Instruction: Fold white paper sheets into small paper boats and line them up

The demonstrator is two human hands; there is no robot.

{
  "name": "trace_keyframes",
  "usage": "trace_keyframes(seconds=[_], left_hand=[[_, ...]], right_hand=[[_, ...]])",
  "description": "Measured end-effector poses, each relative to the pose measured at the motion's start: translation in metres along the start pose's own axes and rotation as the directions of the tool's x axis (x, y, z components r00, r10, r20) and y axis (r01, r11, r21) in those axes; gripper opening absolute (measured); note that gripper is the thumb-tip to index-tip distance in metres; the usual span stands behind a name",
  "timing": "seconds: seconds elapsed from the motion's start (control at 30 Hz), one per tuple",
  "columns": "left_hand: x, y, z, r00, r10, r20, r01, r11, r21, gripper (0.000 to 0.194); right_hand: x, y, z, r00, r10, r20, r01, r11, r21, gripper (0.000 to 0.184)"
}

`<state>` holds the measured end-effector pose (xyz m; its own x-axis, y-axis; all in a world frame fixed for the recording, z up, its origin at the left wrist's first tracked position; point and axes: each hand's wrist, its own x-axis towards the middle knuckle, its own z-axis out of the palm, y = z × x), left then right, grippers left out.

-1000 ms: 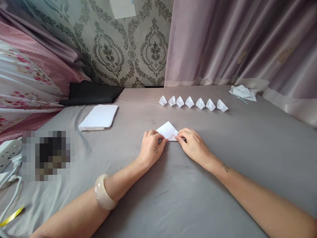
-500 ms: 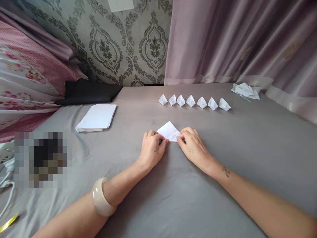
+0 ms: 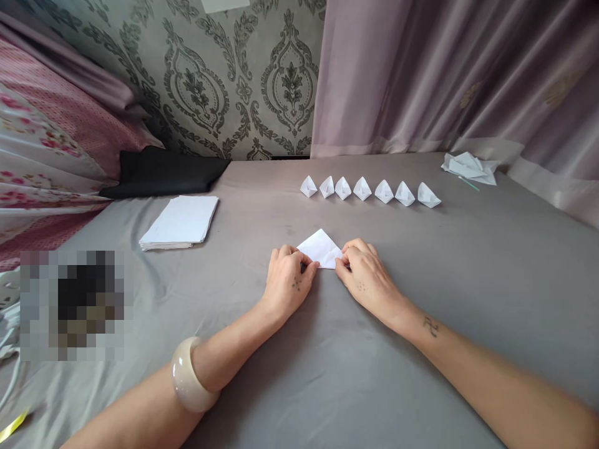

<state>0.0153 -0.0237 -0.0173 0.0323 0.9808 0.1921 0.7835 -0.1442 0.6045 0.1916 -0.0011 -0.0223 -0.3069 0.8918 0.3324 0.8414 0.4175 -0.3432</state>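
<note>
A folded sheet of white paper (image 3: pixel 321 247) lies on the grey cloth in front of me, its pointed top facing away. My left hand (image 3: pixel 291 274) pinches its lower left part between thumb and fingers. At the lower right corner, my right hand (image 3: pixel 364 269) grips the paper the same way. Both side corners are hidden behind the fingers. Beyond the hands, several small folded paper boats (image 3: pixel 362 189) stand in a row.
A stack of white paper (image 3: pixel 180 221) lies to the left, with a black cloth (image 3: pixel 163 171) behind it. Crumpled white papers (image 3: pixel 470 167) and a thin green stick (image 3: pixel 468 183) are at the far right. A yellow strip (image 3: pixel 14 426) and white cables (image 3: pixel 10 374) are at the left edge.
The camera view has shifted slightly. Both hands keep their hold on the folded paper, with hardly any movement.
</note>
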Motion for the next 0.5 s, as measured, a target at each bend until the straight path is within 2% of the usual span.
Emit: trace_keyframes(seconds=[0.2, 0.37, 0.5], left_hand=[[0.0011, 0.0009, -0.0014, 1.000, -0.019, 0.023, 0.019, 1.000, -0.008, 0.017], [0.0010, -0.0028, 0.0006, 1.000, 0.013, 0.002, -0.013, 1.000, -0.026, 0.017], [0.0007, -0.0020, 0.0001, 1.000, 0.029, 0.008, -0.030, 0.999, 0.025, 0.013]], right_hand=[[0.0010, 0.0017, 0.0007, 1.000, -0.002, 0.015, 0.002, 1.000, 0.000, 0.018], [0.0010, 0.0013, 0.0011, 1.000, -0.014, -0.005, 0.014, 1.000, -0.020, 0.019], [0.0001, -0.0006, -0.0013, 1.000, -0.021, 0.003, 0.021, 0.999, -0.031, 0.017]])
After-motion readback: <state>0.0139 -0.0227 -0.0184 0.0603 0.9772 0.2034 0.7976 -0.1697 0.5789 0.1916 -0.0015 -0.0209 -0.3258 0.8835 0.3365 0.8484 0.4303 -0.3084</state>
